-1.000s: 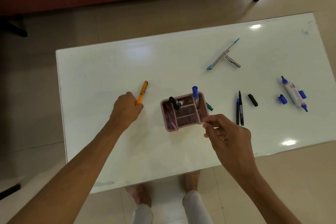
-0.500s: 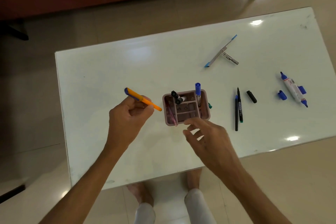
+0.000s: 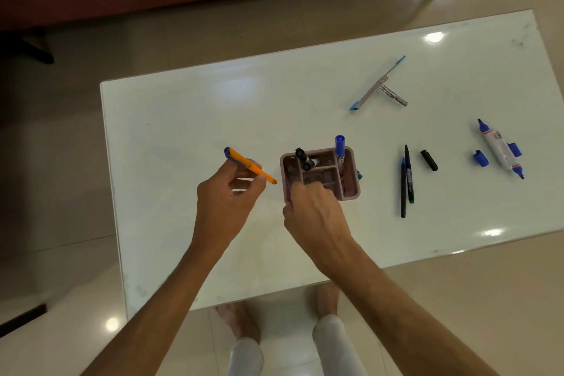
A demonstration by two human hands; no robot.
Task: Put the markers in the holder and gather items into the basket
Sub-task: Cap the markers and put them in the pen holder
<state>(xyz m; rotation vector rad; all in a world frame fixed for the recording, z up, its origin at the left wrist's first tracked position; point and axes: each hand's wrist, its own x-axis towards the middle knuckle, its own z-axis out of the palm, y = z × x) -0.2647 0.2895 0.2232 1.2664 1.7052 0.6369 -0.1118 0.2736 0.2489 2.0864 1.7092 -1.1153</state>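
holder centre frame on table — right hand grip curled on its near rim | left hand grip pinches orange pen just left of holder | right: two thin markers, black cap, blue marker — label unreadable | upper right: metal tool
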